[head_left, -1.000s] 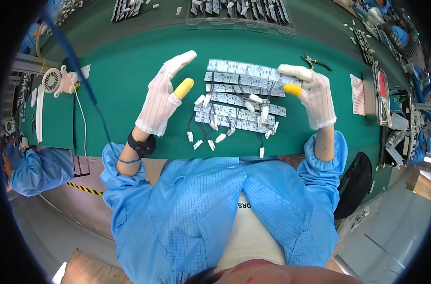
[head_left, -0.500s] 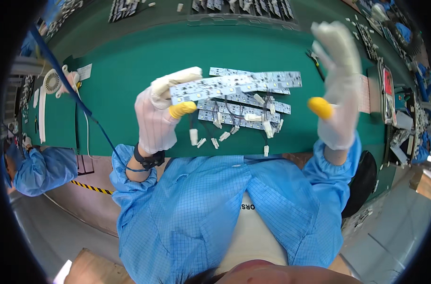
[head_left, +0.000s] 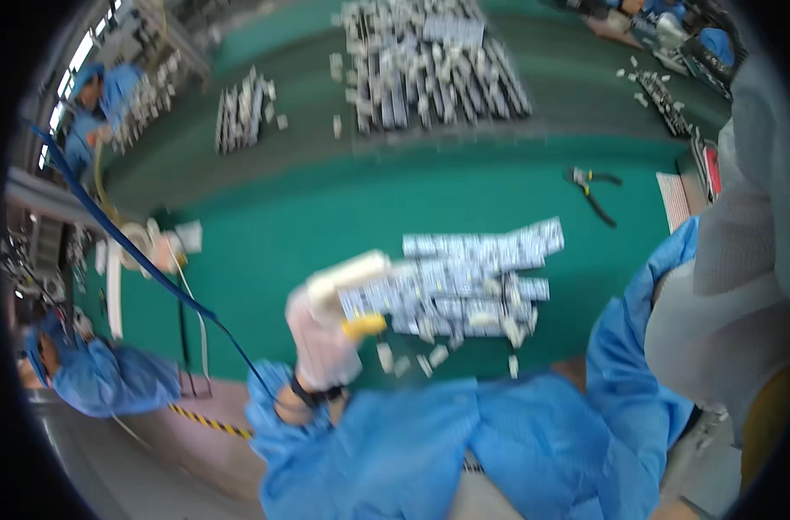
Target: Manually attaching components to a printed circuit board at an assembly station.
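So their gloved left hand had one end of a pale circuit strip (head_left: 366, 300) pinched (head_left: 324, 334), overlapping a messy pile of strips (head_left: 473, 260) just right of it, while the right hand (head_left: 729, 290) was up near their head, too blurry to tell if it gripped anything. The bench (head_left: 282, 230) was green, with pliers (head_left: 579, 178) past the pile and a blue-clad co-worker (head_left: 122, 379) off left.

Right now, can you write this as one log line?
left hand: gripping circuit-board strip | right hand: blurred, close to camera | other strips: on green mat | pliers: on mat
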Motion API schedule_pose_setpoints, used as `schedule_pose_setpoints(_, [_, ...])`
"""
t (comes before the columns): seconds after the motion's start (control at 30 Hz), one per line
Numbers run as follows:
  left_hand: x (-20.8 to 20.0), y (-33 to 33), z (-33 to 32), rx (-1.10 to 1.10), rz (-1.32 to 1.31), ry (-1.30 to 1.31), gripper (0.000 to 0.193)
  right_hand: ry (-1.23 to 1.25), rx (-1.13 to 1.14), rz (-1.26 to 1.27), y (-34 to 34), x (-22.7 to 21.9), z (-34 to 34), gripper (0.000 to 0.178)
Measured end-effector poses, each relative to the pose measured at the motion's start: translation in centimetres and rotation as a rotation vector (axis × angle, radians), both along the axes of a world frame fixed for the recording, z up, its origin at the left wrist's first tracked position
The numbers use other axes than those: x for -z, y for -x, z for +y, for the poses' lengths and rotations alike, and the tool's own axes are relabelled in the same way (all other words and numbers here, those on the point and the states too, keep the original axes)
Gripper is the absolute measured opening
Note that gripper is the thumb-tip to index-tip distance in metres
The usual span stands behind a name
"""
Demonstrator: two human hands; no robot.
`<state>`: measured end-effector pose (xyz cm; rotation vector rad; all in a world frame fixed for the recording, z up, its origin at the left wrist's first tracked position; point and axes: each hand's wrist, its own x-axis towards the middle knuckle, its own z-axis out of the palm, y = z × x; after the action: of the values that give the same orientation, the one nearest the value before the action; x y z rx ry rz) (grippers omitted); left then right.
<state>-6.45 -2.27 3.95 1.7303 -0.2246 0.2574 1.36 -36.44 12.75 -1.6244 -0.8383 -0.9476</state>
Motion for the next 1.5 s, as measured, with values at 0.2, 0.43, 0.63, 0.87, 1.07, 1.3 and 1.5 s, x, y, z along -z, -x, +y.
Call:
schedule_pose_setpoints(0.2, [-0.9, 0.6, 0.1, 0.102, 0.13, 0.269, 0.063, -0.065, 0.026, -0.344, 1.3, -1.7, -1.0, 0.084])
schedule_pose_setpoints(0.43, [-1.3, 0.9, 0.1, 0.21, 0.187, 0.053, 0.048, -0.154, 0.07, -0.69, 0.7, -2.7, -4.2, 0.083])
schedule_pose_setpoints(0.63, [-5.9, 1.0, -2.3, 0.191, 0.117, 0.078, 0.03, -0.049, 0.101, -0.761, 1.9, -5.9, -8.3, 0.082])
schedule_pose_setpoints(0.87, [-3.6, -0.7, -2.4, 0.116, -0.298, 1.105, 0.032, 0.018, -0.06, -0.595, -0.2, -6.6, -0.2, 0.081])
schedule_pose_setpoints(1.07, [-4.7, -1.7, -1.1, 0.201, -0.059, -0.277, 0.042, 0.103, -0.059, -0.486, 1.8, -9.8, 3.0, 0.081])
schedule_pose_setpoints(1.3, [-3.3, 0.3, -0.8, 0.081, 0.102, 0.119, 0.055, 0.083, -0.065, -0.518, 1.8, -9.4, 1.1, 0.08])
schedule_pose_setpoints(1.5, [-3.5, 1.5, -0.7, 0.069, 0.101, 0.098, 0.052, 0.09, -0.039, -0.473, 4.2, -8.8, 2.7, 0.079])
